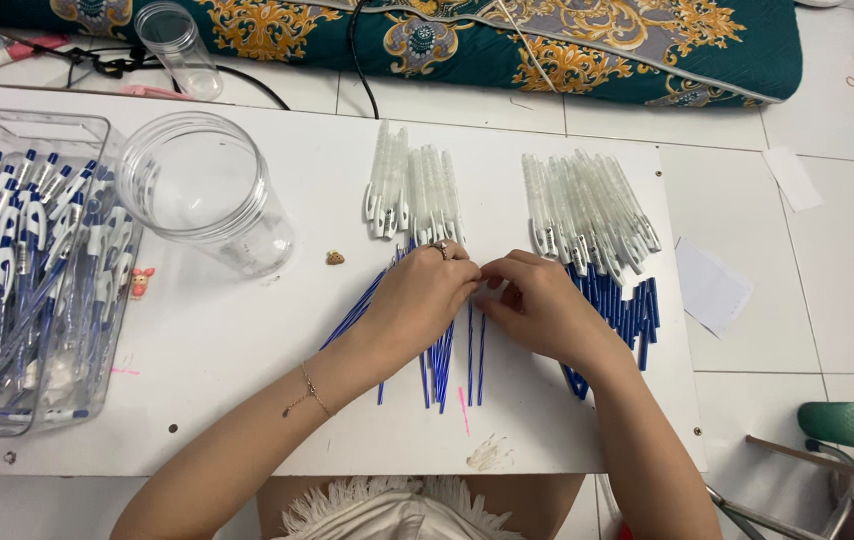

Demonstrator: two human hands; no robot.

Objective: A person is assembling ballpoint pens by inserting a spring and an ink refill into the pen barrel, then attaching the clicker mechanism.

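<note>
**Both hands meet over the blue refills at the middle of the desk**

Your left hand [415, 300] and right hand [543, 308] come together fingertip to fingertip at the centre of the white desk [247, 380]. Between the fingertips you pinch something small and pale; it is too hidden to say whether it is a pen barrel or a refill tip. Both grips are clenched around it, fingers curled in.

Under and just near of your hands lies a fan of blue refills [442, 365], thin rods pointing toward you. A second bunch of blue refills [627, 305] sits to the right, partly under your right wrist.

Just beyond your hands are two rows of clear pen barrels [412, 190] with white clips, and a larger heap of them [587, 210] to the right.

At the far left a clear tray [67, 130] holds finished blue-and-white pens [17, 270]. Beside it stands an open clear jar [202, 190], and a narrower clear tube [179, 48] lies beyond the desk.

The refills look light, thin and somewhat bendy, and likely to roll on the smooth desk. Take one near its tip end between thumb and forefinger, not mid-length, so it does not flex. The barrels seem stiff but slick; hold them by the clip end.
</note>
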